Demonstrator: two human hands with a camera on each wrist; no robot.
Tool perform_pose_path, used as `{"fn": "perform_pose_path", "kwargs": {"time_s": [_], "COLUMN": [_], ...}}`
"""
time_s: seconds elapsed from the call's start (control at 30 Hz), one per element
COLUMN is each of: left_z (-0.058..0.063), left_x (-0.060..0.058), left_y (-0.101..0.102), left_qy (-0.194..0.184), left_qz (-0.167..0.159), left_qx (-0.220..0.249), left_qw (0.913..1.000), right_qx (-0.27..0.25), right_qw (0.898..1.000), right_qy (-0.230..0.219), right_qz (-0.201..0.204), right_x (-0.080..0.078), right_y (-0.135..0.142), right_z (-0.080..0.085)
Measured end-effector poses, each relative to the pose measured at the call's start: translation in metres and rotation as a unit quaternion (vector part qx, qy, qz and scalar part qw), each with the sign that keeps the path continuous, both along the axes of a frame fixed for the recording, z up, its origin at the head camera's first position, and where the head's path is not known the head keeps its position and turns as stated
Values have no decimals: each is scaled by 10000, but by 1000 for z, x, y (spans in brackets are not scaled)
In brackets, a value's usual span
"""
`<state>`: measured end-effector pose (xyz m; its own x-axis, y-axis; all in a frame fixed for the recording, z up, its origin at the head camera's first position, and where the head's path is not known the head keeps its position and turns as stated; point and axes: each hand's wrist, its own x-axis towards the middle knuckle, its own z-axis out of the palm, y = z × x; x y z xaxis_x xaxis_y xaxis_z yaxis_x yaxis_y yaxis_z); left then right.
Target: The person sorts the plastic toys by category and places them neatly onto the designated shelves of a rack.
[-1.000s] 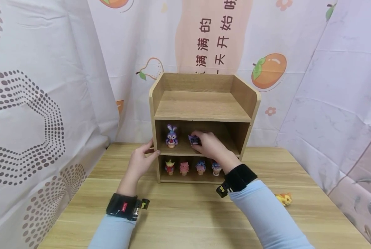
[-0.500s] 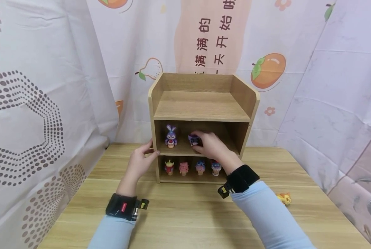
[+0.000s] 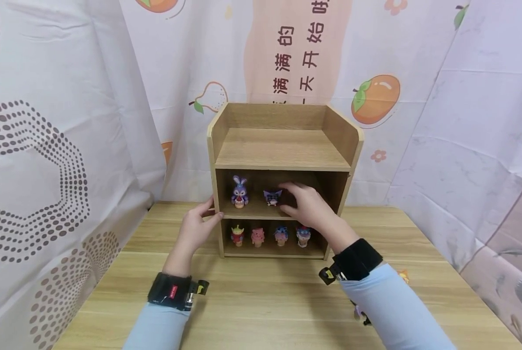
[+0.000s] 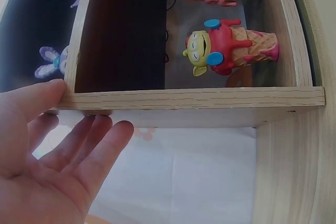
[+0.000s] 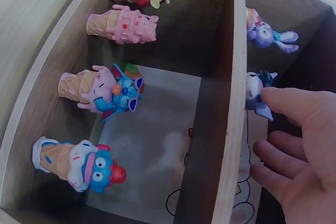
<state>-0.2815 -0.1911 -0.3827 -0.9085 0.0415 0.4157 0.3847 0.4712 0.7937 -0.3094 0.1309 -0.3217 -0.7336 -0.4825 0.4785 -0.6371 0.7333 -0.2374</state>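
A small purple-and-black figurine [image 3: 272, 197] with pointed ears stands in the middle compartment of the wooden shelf [image 3: 282, 146]. My right hand [image 3: 309, 206] is just right of it, fingers spread and curved, holding nothing. Its upper finger overlaps the figurine's head [image 5: 254, 90] in the right wrist view. Left of that figurine stands a purple rabbit figurine [image 3: 240, 194]. My left hand [image 3: 198, 226] grips the shelf's left side panel, thumb [image 4: 50, 92] on the front edge and fingers along the outer face.
Several ice-cream-cone figurines line the bottom compartment, from a red-and-yellow one [image 3: 237, 236] to a blue one with a red nose [image 5: 102, 171]. On the table right of the shelf lie an orange-yellow figure [image 3: 403, 275] and a purple-and-black thing [image 3: 358, 311], both partly behind my right sleeve.
My right hand has let go of the purple-and-black figurine and drawn back to the right. My left hand has stayed put. My right sleeve now covers more of the orange-yellow figure.
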Motion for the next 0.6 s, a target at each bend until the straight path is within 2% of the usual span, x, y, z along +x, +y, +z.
{"fn": "perform_pose_path", "kwargs": {"time_s": [0.2,0.43,0.6], "left_z": [-1,-2,-1], "left_x": [0,-2,-1], "left_y": [1,1,0], "left_qy": [42,25,-5], "left_qz": [20,16,18], "left_qx": [-48,-28,-15], "left_qw": [10000,10000,10000], "right_qx": [46,74,42], "right_qw": [9993,9953,9940], "right_qy": [326,805,814], "right_qz": [162,541,730], "right_x": [13,26,32], "right_y": [12,31,40], "right_z": [0,-1,-1]}}
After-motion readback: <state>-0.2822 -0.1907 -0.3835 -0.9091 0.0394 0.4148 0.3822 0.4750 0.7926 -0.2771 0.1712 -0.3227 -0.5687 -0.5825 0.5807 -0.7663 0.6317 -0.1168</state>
